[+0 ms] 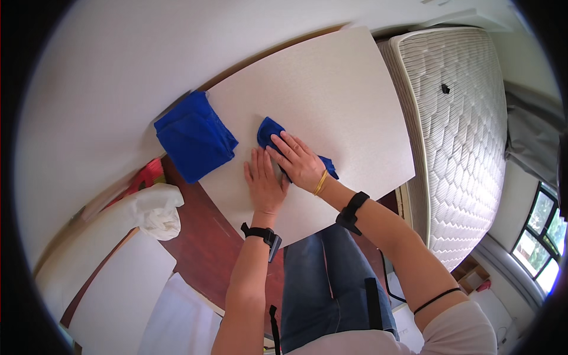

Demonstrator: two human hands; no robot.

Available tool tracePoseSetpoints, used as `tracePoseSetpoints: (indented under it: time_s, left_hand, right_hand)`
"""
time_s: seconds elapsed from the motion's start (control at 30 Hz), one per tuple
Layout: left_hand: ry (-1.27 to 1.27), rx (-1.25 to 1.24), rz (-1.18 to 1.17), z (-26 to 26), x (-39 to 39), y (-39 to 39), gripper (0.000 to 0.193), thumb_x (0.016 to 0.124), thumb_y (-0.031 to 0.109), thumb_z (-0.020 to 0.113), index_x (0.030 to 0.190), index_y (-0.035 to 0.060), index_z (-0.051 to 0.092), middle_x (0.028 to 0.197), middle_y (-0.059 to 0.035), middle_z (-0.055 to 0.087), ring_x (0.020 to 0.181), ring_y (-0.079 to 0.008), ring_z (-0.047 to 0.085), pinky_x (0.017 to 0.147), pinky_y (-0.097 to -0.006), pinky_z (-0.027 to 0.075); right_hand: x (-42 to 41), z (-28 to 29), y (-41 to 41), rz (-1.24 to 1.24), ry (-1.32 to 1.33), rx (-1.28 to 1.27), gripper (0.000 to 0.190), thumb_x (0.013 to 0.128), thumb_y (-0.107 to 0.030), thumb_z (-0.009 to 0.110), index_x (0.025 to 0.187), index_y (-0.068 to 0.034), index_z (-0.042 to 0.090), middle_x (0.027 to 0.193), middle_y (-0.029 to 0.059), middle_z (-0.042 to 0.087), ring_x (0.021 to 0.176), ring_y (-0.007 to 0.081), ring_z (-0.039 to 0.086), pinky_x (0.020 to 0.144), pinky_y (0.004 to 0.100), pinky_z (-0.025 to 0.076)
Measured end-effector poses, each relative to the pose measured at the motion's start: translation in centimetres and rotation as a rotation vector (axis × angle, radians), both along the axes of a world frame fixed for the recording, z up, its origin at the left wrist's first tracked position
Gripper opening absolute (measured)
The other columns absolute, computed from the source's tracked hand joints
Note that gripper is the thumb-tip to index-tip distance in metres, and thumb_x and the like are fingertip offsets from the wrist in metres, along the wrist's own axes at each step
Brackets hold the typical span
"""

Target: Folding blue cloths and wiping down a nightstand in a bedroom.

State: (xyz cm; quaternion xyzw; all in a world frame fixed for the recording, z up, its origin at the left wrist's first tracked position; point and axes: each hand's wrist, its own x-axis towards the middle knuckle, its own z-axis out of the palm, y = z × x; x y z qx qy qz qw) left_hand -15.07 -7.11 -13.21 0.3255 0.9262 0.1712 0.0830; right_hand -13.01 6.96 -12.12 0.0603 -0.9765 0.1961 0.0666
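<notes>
A pale, smooth-topped table point(346, 84) stands before me against the wall. My right hand point(298, 163) presses flat on a blue cloth point(268, 131) on its top, fingers over the cloth, whose far end shows past my wrist. My left hand point(265, 182) rests palm down on the surface just left of it, fingers slightly apart, its fingertips close to the cloth. Whether it touches the cloth is unclear. A larger folded blue cloth point(193, 135) lies at the table's left edge, partly overhanging it.
A quilted mattress point(461, 146) stands at the right, with a small black object point(445, 88) on it. At the left are a red brush-like tool point(153, 172), a crumpled white bag point(162, 217) and white panels point(122, 293) over the reddish floor point(195, 226). A window point(539, 230) is at lower right.
</notes>
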Motion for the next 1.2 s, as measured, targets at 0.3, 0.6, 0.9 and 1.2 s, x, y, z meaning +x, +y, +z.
tracePoseSetpoints:
  time_s: [0.3,0.6,0.9,1.2]
  left_hand:
    - [0.053,-0.053,-0.028,0.0,0.0,0.5,0.062,0.083,0.035,0.04,0.129,-0.0015,0.025,0.135,-0.017,0.026,0.126,-0.031,0.023,0.101,-0.048,0.018]
    - [0.047,-0.043,0.069,-0.6,1.1,1.5,0.06,0.082,0.029,0.042,0.131,-0.001,0.024,0.137,-0.0174,0.022,0.128,-0.0323,0.017,0.101,-0.0499,0.014]
    - [-0.093,0.037,-0.151,0.6,1.4,13.0,0.057,0.079,0.016,0.049,0.13,0.0035,0.028,0.138,-0.0156,0.021,0.128,-0.0315,0.018,0.1,-0.0526,0.014]
    - [0.215,-0.069,0.131,-1.3,-2.9,21.8,0.052,0.084,0.025,0.042,0.131,0.0071,0.028,0.137,-0.015,0.024,0.128,-0.0309,0.02,0.1,-0.0514,0.016]
  right_hand:
    - [-10.9,-1.0,0.8,-0.203,0.133,-0.018,0.039,0.078,-0.012,0.049,0.116,-0.011,0.047,0.126,0.0134,0.04,0.119,0.0287,0.035,0.099,0.0412,0.027]
    - [1.5,0.1,3.7,-0.259,-0.051,-0.057,0.04,0.076,-0.015,0.052,0.116,-0.013,0.047,0.127,0.0118,0.04,0.12,0.0262,0.034,0.1,0.0411,0.026]
    - [6.1,0.8,11.4,-0.373,-0.11,-0.019,0.051,0.074,-0.022,0.056,0.123,-0.015,0.042,0.131,0.0134,0.035,0.122,0.0282,0.031,0.101,0.0444,0.023]
    - [-7.3,-1.5,20.3,-0.525,0.157,0.006,0.047,0.075,-0.023,0.054,0.12,-0.013,0.044,0.128,0.0183,0.036,0.121,0.032,0.032,0.1,0.0459,0.022]
